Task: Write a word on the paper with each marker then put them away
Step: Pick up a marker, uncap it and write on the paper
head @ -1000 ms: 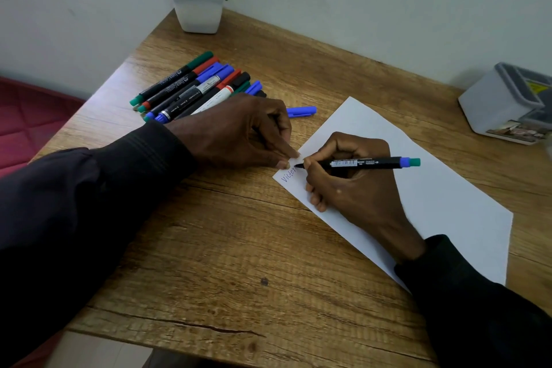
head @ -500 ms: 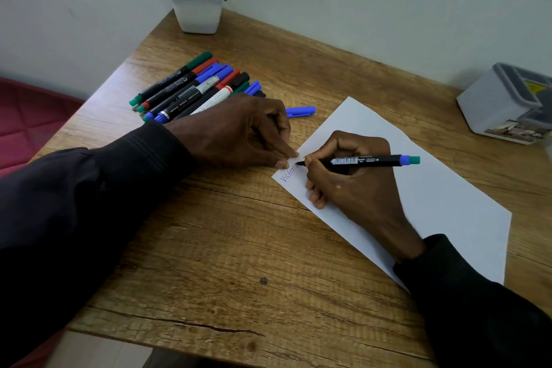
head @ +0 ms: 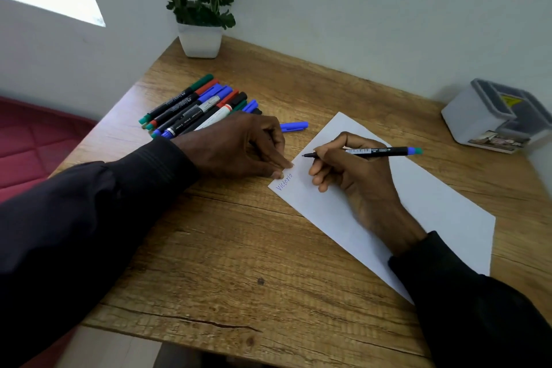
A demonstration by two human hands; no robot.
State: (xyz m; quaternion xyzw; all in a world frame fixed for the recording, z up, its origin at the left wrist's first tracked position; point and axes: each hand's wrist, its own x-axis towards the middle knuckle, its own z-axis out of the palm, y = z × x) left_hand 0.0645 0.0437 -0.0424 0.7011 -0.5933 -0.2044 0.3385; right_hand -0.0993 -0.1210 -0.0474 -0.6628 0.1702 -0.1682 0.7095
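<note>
A white sheet of paper (head: 442, 206) lies slanted on the wooden desk (head: 227, 248). The word "Victoria" (head: 284, 181) is written in blue at its left corner. My right hand (head: 355, 176) rests on the sheet and grips a black marker with a blue end (head: 379, 151), its tip lifted just above the paper. My left hand (head: 239, 146), fingers curled, presses the paper's left corner. A blue cap (head: 294, 126) lies beyond my left hand. Several capped markers (head: 191, 107) in green, red, blue and black lie side by side at the back left.
A small potted plant in a white pot (head: 200, 39) stands at the desk's back left corner by the wall. A grey lidded box (head: 495, 116) sits at the right edge. The desk's front edge runs close to me, with a red seat (head: 35, 140) beyond its left side.
The written word grew from "Victor" to "Victoria". My right hand slid right and lifted the marker tip off the paper. My head tilted up, showing more of the plant and wall.
</note>
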